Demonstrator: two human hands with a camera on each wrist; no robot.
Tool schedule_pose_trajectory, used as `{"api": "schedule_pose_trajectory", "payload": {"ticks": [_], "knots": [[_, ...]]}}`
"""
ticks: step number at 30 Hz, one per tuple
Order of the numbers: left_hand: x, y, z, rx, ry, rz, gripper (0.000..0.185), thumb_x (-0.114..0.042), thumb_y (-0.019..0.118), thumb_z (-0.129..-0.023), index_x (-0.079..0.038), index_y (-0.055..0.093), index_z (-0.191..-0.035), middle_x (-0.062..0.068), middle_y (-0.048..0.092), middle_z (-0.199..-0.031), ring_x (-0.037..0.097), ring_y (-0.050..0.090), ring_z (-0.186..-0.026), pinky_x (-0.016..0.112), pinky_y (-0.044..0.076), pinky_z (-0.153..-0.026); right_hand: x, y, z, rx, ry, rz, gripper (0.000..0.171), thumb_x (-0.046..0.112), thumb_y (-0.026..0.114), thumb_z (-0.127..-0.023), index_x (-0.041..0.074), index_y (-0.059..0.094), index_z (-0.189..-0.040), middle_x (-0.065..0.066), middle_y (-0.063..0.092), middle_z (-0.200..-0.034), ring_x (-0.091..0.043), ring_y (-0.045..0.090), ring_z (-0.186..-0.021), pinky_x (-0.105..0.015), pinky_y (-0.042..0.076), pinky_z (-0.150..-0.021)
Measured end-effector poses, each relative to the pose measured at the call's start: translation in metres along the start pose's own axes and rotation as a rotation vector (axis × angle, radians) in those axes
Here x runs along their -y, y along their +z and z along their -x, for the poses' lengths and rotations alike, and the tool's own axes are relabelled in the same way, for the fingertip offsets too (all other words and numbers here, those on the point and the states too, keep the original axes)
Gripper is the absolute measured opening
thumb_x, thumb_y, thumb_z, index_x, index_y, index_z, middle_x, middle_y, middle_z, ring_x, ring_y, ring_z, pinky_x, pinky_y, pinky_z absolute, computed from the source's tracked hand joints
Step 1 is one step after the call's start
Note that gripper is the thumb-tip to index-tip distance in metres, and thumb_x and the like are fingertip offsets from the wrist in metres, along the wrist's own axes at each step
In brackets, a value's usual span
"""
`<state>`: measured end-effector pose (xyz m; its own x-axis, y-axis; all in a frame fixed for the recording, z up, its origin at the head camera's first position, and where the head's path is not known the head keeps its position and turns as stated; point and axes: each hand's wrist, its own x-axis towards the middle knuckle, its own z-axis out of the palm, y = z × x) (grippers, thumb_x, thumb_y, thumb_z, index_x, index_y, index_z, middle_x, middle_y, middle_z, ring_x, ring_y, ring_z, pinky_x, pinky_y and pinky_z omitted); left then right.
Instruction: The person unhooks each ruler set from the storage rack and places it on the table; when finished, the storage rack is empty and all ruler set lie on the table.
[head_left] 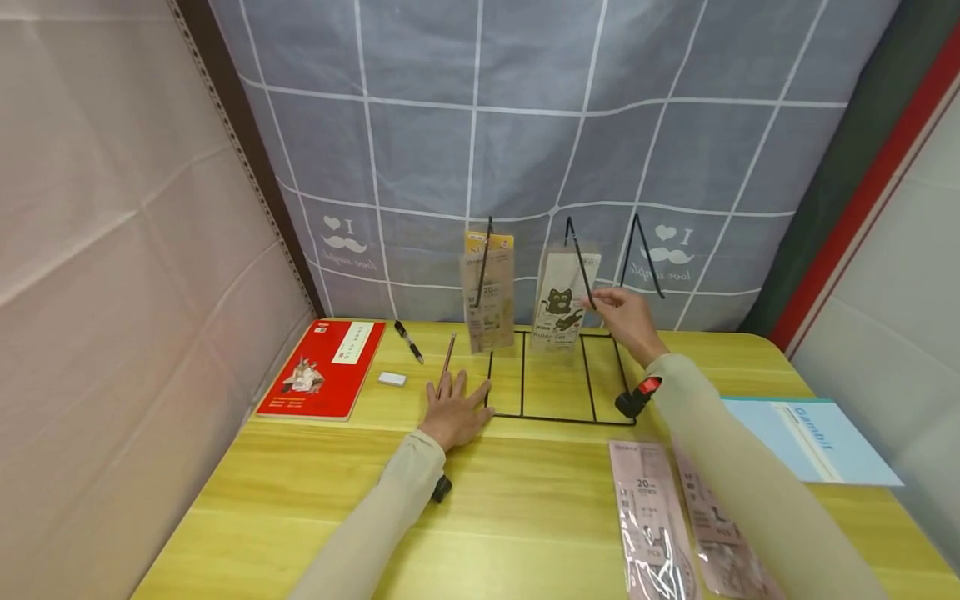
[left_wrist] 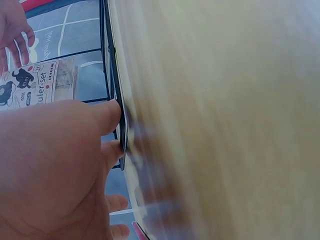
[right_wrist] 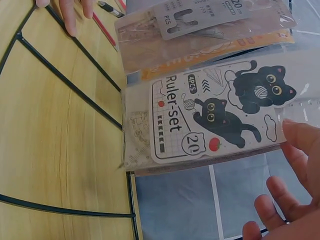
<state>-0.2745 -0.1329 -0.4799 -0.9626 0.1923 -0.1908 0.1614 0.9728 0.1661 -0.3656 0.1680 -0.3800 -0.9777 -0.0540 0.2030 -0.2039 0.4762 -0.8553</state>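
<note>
A black wire rack point(head_left: 555, 417) stands on the yellow table point(head_left: 525, 500) with three upright hooks. A clear ruler pack point(head_left: 489, 292) hangs on the left hook, and a cat-printed "Ruler-set" pack point(head_left: 561, 312) hangs on the middle hook; the right hook point(head_left: 645, 254) is bare. My right hand point(head_left: 626, 321) is at the cat pack's upper right corner by the middle hook. In the right wrist view its thumb point(right_wrist: 300, 137) touches the edge of the pack point(right_wrist: 210, 120) and the other fingers stay loose. My left hand point(head_left: 453, 408) lies flat on the table, fingers against the rack's left base wire point(left_wrist: 120, 130).
A red booklet point(head_left: 324, 368), a white eraser point(head_left: 392, 379), a black pen point(head_left: 408, 342) and a pencil point(head_left: 447, 357) lie left of the rack. Two more clear packs point(head_left: 652, 517) lie near the front right. A light blue book point(head_left: 810, 437) sits at the right edge.
</note>
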Motion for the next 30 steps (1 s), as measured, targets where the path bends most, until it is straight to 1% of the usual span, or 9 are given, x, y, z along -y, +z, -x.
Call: {"api": "schedule_pose_trajectory", "payload": {"ticks": [3,6,9,13,16,20,23,27,30], "knots": [[-0.001,0.000,0.001,0.002,0.000,0.006,0.059,-0.056,0.032,-0.110,-0.036,0.025,-0.166,0.015,0.011,-0.175,0.046,0.004,-0.161,0.070,0.005,-0.126,0.000,-0.003,0.000,-0.012,-0.027,0.022,0.044,0.037,0.065,-0.103,0.001,0.071,-0.130,-0.018,0.057,-0.149,-0.038,0.053,-0.140,-0.054,0.048,-0.108],[-0.002,0.000,0.001,0.005,0.002,0.008,0.059,-0.055,0.032,-0.110,-0.036,0.025,-0.166,0.015,0.011,-0.175,0.046,0.003,-0.161,0.070,0.004,-0.126,-0.002,-0.006,0.001,-0.041,-0.071,0.073,0.039,0.031,0.064,-0.105,-0.002,0.074,-0.122,-0.018,0.055,-0.153,-0.038,0.045,-0.147,-0.055,0.041,-0.117],[-0.002,-0.001,0.001,-0.002,0.007,0.005,0.059,-0.055,0.033,-0.110,-0.035,0.026,-0.166,0.016,0.013,-0.175,0.046,0.005,-0.161,0.071,0.005,-0.126,-0.003,-0.008,0.003,-0.067,-0.109,0.112,0.036,0.028,0.066,-0.103,-0.003,0.075,-0.118,-0.019,0.057,-0.151,-0.039,0.046,-0.146,-0.056,0.037,-0.120],[-0.001,-0.002,0.002,-0.014,0.011,0.010,0.059,-0.054,0.034,-0.111,-0.033,0.028,-0.165,0.017,0.015,-0.174,0.046,0.006,-0.161,0.071,0.005,-0.125,-0.004,-0.011,0.007,-0.057,-0.141,0.117,0.036,0.028,0.070,-0.101,-0.004,0.075,-0.117,-0.020,0.059,-0.148,-0.040,0.048,-0.144,-0.058,0.033,-0.123],[-0.001,-0.001,0.002,-0.018,0.012,0.017,0.059,-0.053,0.034,-0.111,-0.033,0.028,-0.165,0.017,0.015,-0.174,0.046,0.006,-0.161,0.072,0.004,-0.125,-0.004,-0.012,0.011,-0.035,-0.138,0.120,0.040,0.033,0.071,-0.100,-0.003,0.075,-0.118,-0.019,0.058,-0.149,-0.041,0.046,-0.146,-0.059,0.031,-0.123],[0.000,0.001,0.000,-0.029,0.015,0.020,0.058,-0.053,0.036,-0.111,-0.032,0.030,-0.165,0.018,0.017,-0.174,0.047,0.007,-0.161,0.073,0.004,-0.125,-0.001,-0.015,0.018,-0.007,-0.114,0.140,0.049,0.043,0.070,-0.099,-0.001,0.073,-0.120,-0.016,0.055,-0.153,-0.040,0.040,-0.150,-0.060,0.028,-0.124],[0.002,0.005,-0.003,-0.018,0.011,0.014,0.059,-0.054,0.035,-0.110,-0.034,0.027,-0.165,0.017,0.014,-0.174,0.047,0.003,-0.161,0.073,0.000,-0.124,0.001,-0.016,0.025,0.009,-0.090,0.161,0.055,0.049,0.068,-0.099,0.000,0.073,-0.121,-0.014,0.054,-0.155,-0.039,0.037,-0.152,-0.060,0.027,-0.125],[0.004,0.011,-0.008,-0.025,0.014,0.004,0.060,-0.057,0.033,-0.109,-0.036,0.026,-0.166,0.016,0.013,-0.175,0.046,0.001,-0.161,0.074,-0.002,-0.124,0.002,-0.018,0.034,0.017,-0.054,0.159,0.058,0.053,0.067,-0.098,0.000,0.073,-0.122,-0.011,0.054,-0.156,-0.038,0.037,-0.153,-0.059,0.027,-0.125],[0.005,0.013,-0.010,-0.040,0.016,-0.007,0.061,-0.058,0.034,-0.109,-0.037,0.027,-0.165,0.016,0.015,-0.174,0.046,0.003,-0.161,0.074,0.000,-0.123,0.003,-0.020,0.041,0.015,-0.042,0.126,0.057,0.052,0.069,-0.097,0.001,0.073,-0.121,-0.010,0.054,-0.155,-0.037,0.037,-0.152,-0.060,0.027,-0.125]]}}
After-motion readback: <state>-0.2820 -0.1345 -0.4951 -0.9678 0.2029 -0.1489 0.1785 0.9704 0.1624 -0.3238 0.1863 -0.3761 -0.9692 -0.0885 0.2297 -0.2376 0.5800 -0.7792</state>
